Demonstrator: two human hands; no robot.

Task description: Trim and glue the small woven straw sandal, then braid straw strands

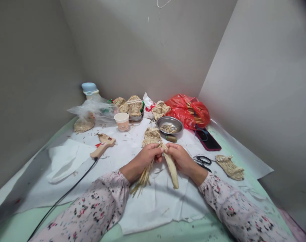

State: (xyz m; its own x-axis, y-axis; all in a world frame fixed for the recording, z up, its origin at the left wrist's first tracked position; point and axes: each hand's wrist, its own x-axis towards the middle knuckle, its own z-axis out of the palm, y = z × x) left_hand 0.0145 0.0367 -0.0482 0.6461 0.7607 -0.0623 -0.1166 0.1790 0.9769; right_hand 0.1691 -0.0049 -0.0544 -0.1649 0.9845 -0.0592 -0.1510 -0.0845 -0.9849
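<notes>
Both hands meet at the middle of the table over white paper. My left hand (pixel 152 153) is closed on a bundle of thin straw strands (pixel 143 178), whose loose ends fan out below it. My right hand (pixel 177 155) has its fingers closed on the top of a wide, pale straw strip (pixel 171 169) that hangs down toward me. The fingertips of both hands nearly touch. Just beyond them lies a woven straw piece (pixel 152 136), next to a metal bowl (pixel 169 126) with straw bits in it.
A glue gun (pixel 103 147) with a black cord lies left, near a paper cup (pixel 122 121). To the right are black scissors (pixel 203 160), a phone (pixel 208 139) and another woven piece (pixel 230 167). A red bag (pixel 188 111) stands at the back.
</notes>
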